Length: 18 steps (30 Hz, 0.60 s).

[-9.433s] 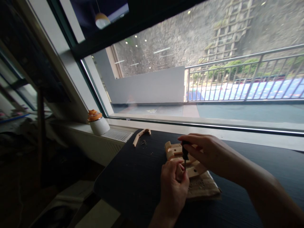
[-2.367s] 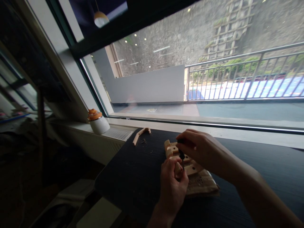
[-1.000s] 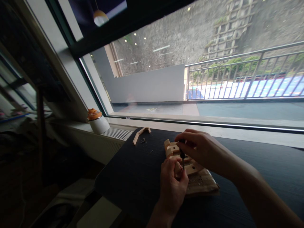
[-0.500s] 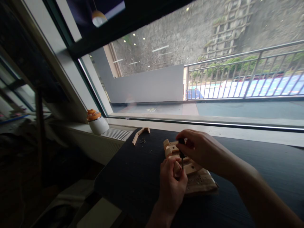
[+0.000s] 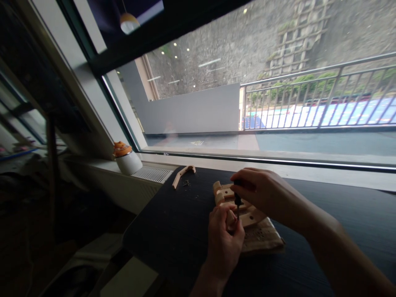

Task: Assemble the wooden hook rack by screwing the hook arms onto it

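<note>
A small wooden assembly (image 5: pixel 223 194) of pale blocks lies on a dark table (image 5: pixel 173 231), partly over a printed paper sheet (image 5: pixel 262 239). My right hand (image 5: pixel 266 194) is closed round the black handle of a small screwdriver (image 5: pixel 237 201) that stands upright with its tip down on the wood. My left hand (image 5: pixel 224 239) is closed on the near end of the wooden assembly, its fingertips pinched right beside the screwdriver tip.
A curved wooden piece (image 5: pixel 183 175) and several tiny screws (image 5: pixel 186 183) lie at the table's far left corner. A white jar with an orange lid (image 5: pixel 126 158) stands on the window sill, by a vent grille (image 5: pixel 151 175). A large window runs behind the table.
Hands and screwdriver stay over the same spot on the wood. My right hand's fingers have shifted slightly round the handle. The view has barely moved.
</note>
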Motion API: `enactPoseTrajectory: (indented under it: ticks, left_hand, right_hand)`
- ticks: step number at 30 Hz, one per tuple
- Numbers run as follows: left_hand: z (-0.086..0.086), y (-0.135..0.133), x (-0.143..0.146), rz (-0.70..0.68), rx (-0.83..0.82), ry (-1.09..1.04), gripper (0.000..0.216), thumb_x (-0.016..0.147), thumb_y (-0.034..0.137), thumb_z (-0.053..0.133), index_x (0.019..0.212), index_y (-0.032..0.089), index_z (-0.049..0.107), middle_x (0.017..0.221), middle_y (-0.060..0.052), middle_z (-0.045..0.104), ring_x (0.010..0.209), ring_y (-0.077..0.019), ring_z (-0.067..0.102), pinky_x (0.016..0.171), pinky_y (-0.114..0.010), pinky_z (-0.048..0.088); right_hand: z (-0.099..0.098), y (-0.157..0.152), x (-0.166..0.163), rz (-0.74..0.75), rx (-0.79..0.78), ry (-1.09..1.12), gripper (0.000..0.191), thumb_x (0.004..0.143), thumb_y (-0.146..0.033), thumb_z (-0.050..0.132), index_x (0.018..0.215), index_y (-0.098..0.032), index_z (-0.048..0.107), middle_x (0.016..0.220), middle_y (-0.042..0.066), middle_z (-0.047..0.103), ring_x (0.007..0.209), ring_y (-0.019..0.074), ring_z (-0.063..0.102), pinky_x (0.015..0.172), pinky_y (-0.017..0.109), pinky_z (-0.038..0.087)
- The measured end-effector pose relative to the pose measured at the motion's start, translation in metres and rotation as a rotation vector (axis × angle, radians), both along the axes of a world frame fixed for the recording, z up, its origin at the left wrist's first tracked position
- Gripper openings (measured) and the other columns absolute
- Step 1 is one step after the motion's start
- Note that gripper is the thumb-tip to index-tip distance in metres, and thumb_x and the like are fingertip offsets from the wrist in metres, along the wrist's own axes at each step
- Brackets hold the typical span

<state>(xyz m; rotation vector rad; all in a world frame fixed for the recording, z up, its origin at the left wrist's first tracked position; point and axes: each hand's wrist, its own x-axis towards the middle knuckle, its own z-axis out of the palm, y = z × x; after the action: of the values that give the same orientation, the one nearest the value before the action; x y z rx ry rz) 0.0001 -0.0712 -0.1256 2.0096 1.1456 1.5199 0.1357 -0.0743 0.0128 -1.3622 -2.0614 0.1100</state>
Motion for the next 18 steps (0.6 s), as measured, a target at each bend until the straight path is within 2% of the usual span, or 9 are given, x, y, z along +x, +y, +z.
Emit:
enactPoseTrajectory:
  ticks: [4,7,14,18]
  left_hand:
    - [-0.004,0.002,0.001,0.023,0.024,-0.006,0.038,0.069,0.003,0.056,0.102,0.023,0.054,0.091,-0.001,0.06,0.084,-0.0171,0.059,0.078,-0.031,0.051]
    - [-0.005,0.002,0.002,0.025,0.034,-0.009,0.037,0.069,0.003,0.056,0.101,0.023,0.053,0.09,-0.001,0.059,0.085,-0.0173,0.059,0.079,-0.032,0.05]
    - [-0.001,0.0,0.001,-0.014,-0.011,-0.003,0.039,0.071,0.002,0.056,0.103,0.023,0.054,0.086,-0.001,0.059,0.083,-0.0167,0.059,0.079,-0.032,0.05]
    - [-0.001,0.0,0.001,-0.015,-0.015,-0.016,0.037,0.071,0.003,0.054,0.103,0.023,0.054,0.09,-0.002,0.059,0.084,-0.0167,0.059,0.079,-0.032,0.05]
  right_hand:
    - [0.0,-0.003,-0.008,0.027,-0.011,-0.013,0.024,0.086,-0.026,0.05,0.103,-0.024,0.067,0.089,0.002,0.071,0.067,0.0127,0.063,0.057,0.022,0.043]
    - [0.0,-0.003,-0.009,0.047,-0.027,-0.014,0.024,0.086,-0.027,0.05,0.104,-0.024,0.066,0.086,0.001,0.072,0.069,0.0131,0.064,0.058,0.021,0.043]
    - [-0.006,0.005,0.008,-0.172,-0.013,-0.107,0.02,0.082,-0.039,0.054,0.088,-0.021,0.062,0.066,0.001,0.066,0.054,0.0134,0.056,0.046,0.022,0.035]
    - [-0.005,0.002,0.005,-0.126,-0.033,-0.064,0.021,0.084,-0.034,0.051,0.095,-0.021,0.063,0.071,0.002,0.068,0.056,0.013,0.058,0.048,0.022,0.036]
